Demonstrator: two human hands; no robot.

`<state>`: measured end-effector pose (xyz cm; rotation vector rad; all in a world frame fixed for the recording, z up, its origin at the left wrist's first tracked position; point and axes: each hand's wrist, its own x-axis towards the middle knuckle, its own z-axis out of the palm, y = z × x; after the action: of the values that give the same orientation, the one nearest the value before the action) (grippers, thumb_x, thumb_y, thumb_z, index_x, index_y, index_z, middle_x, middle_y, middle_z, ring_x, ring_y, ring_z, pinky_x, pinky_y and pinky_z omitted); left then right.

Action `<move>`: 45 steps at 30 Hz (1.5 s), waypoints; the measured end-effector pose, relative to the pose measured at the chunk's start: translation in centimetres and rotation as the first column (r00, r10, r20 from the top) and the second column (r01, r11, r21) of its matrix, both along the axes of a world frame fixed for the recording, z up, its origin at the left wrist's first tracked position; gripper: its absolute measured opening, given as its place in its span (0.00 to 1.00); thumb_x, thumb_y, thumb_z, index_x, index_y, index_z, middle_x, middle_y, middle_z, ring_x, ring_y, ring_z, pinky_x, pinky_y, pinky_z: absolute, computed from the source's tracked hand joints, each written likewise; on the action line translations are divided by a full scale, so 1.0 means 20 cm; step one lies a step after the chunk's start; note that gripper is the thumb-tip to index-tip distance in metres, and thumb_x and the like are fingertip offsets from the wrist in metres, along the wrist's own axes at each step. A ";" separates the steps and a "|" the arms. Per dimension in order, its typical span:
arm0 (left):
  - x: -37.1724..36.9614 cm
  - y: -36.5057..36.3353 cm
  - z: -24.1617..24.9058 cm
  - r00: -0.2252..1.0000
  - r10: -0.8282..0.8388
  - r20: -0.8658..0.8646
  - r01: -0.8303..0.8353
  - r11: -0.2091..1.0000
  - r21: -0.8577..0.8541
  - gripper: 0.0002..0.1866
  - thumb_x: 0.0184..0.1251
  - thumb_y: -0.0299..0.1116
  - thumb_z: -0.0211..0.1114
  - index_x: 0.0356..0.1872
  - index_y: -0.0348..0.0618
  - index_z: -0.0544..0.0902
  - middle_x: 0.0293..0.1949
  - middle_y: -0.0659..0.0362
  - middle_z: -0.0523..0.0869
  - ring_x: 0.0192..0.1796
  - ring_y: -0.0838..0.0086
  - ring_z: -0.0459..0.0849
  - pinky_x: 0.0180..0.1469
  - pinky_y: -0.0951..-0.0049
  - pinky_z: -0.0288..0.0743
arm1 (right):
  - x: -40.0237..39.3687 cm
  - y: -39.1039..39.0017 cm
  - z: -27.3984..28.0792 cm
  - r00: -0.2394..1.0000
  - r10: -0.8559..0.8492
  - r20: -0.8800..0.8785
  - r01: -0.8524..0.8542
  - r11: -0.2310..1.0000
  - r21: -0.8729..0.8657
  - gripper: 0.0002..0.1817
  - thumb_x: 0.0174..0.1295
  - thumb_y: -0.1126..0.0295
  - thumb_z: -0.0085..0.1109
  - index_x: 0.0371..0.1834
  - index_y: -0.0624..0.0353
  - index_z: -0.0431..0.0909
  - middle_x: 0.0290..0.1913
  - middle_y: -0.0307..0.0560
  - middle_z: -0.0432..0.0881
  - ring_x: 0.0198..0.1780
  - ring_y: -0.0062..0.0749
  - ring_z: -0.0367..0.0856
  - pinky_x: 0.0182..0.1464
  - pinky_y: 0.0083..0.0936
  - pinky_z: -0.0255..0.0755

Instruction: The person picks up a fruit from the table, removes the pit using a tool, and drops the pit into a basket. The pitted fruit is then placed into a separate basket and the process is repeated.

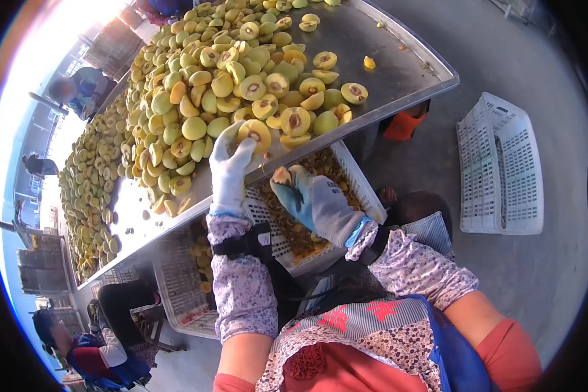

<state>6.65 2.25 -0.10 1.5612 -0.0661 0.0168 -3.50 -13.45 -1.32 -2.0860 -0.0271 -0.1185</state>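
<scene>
Yellow-green peach halves (193,129), many showing a brown centre, are heaped on the metal table (398,78). At the table's near edge, my left hand (232,160), in a white glove, closes its fingers and thumb on one peach half (255,135), cut face up. My right hand (317,202), in a grey and blue glove, is just below the edge with curled fingers. A small orange-brown piece (281,175) shows at its fingertips; I cannot tell whether it is pit or flesh. Under this hand stands a white crate (366,186) holding brownish-orange pieces.
A white slotted crate (501,166) stands on the floor at right. Another crate (179,281) with fruit is under the table at left. A seated person (101,353) works at lower left, and other people are along the far side. An orange object (405,124) shows beneath the table.
</scene>
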 end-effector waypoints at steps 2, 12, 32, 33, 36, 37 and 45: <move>-0.10 0.02 0.08 0.997 -0.053 -0.059 0.046 0.993 -0.109 0.24 0.64 0.27 0.65 0.62 0.33 0.78 0.51 0.55 0.85 0.49 0.74 0.84 0.52 0.76 0.79 | 0.02 0.01 -0.02 0.997 -0.034 0.065 0.031 0.998 0.050 0.15 0.68 0.57 0.62 0.45 0.59 0.80 0.32 0.60 0.86 0.38 0.58 0.86 0.33 0.44 0.78; -0.27 -0.17 -0.01 0.973 0.113 0.202 -0.051 0.956 -0.288 0.19 0.78 0.43 0.56 0.57 0.39 0.74 0.52 0.51 0.81 0.54 0.62 0.81 0.59 0.59 0.77 | 0.01 0.10 -0.08 0.991 0.133 0.007 -0.113 0.816 0.568 0.17 0.74 0.58 0.57 0.50 0.63 0.79 0.36 0.41 0.85 0.39 0.17 0.76 0.42 0.27 0.74; -0.28 -0.18 0.00 0.985 0.080 -0.156 -0.147 0.861 -0.487 0.28 0.82 0.54 0.45 0.56 0.36 0.78 0.48 0.52 0.84 0.47 0.67 0.83 0.52 0.66 0.82 | 0.03 0.11 -0.11 0.991 0.129 -0.036 -0.113 0.951 0.287 0.25 0.71 0.47 0.55 0.48 0.63 0.79 0.34 0.67 0.85 0.42 0.64 0.85 0.41 0.43 0.79; -0.29 -0.19 0.00 0.983 0.095 -0.155 -0.159 0.864 -0.478 0.27 0.82 0.53 0.45 0.56 0.37 0.78 0.49 0.53 0.83 0.47 0.67 0.83 0.51 0.66 0.82 | 0.03 0.12 -0.12 0.989 0.145 -0.015 -0.131 0.928 0.349 0.26 0.71 0.48 0.55 0.50 0.64 0.79 0.36 0.67 0.85 0.44 0.63 0.85 0.43 0.42 0.79; -0.32 -0.22 0.00 0.987 0.113 -0.113 -0.153 0.877 -0.456 0.25 0.81 0.52 0.47 0.58 0.39 0.77 0.51 0.52 0.83 0.50 0.64 0.83 0.54 0.64 0.82 | 0.03 0.11 -0.13 0.965 0.202 -0.165 -0.124 0.912 0.390 0.27 0.70 0.48 0.57 0.54 0.65 0.79 0.41 0.68 0.85 0.48 0.62 0.85 0.47 0.41 0.79; -0.32 -0.23 0.00 0.987 0.110 -0.114 -0.151 0.878 -0.455 0.25 0.81 0.52 0.47 0.58 0.39 0.77 0.51 0.52 0.83 0.50 0.64 0.83 0.54 0.64 0.82 | 0.03 0.10 -0.13 0.966 0.199 -0.166 -0.121 0.912 0.391 0.27 0.70 0.48 0.57 0.54 0.65 0.79 0.41 0.68 0.85 0.48 0.62 0.85 0.47 0.41 0.79; -0.32 -0.17 0.00 0.998 0.045 -0.054 -0.058 0.956 -0.289 0.23 0.81 0.50 0.48 0.54 0.38 0.78 0.48 0.51 0.84 0.44 0.67 0.84 0.47 0.69 0.82 | 0.02 0.06 -0.10 0.964 0.200 -0.173 -0.148 0.951 0.270 0.31 0.69 0.40 0.52 0.57 0.58 0.79 0.45 0.64 0.86 0.51 0.62 0.84 0.51 0.43 0.78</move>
<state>0.21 -1.24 -0.19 1.2680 0.0144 0.0296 -3.07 -12.22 -3.23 -1.8189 -0.0715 0.1869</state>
